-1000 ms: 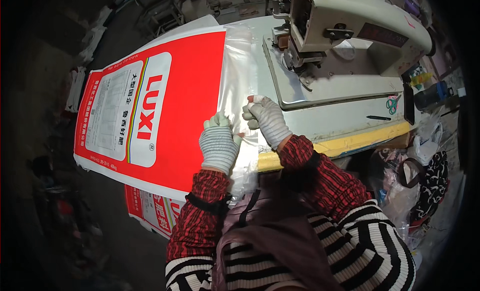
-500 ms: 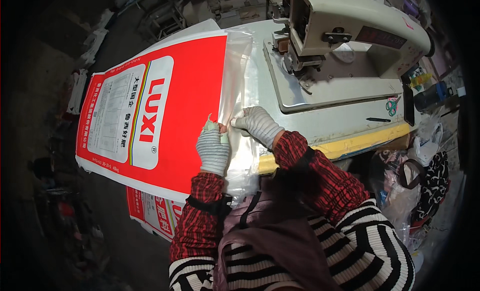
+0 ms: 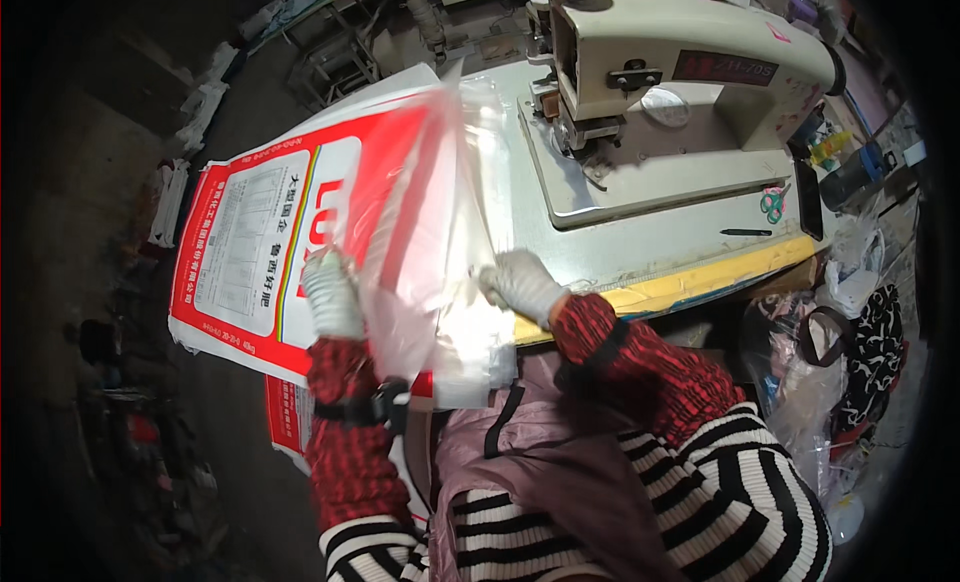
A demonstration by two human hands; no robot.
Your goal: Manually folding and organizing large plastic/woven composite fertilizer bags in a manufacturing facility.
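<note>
A red and white printed sack [image 3: 240,222] lies on the left part of the table, with a clear plastic liner [image 3: 478,182] sticking out at its right end. Part of the liner is raised and folded back over the red print. My left hand [image 3: 335,294], in a striped glove, is over the middle of the sack beside the raised film; motion smears its fingers. The gloved right hand [image 3: 522,285] is closed, its fingertips pinching the liner near its right edge.
An industrial sewing machine [image 3: 680,72] stands at the back right of the table. Scissors [image 3: 772,204], a black pen [image 3: 746,233] and a dark phone [image 3: 808,200] lie near it. Yellow edging [image 3: 690,282] runs along the table front. More printed sacks [image 3: 285,412] hang below at left.
My left hand has moved left across the sack, and the liner's film now lifts and spreads leftward. My right hand stays near the liner's right edge, slightly lower.
</note>
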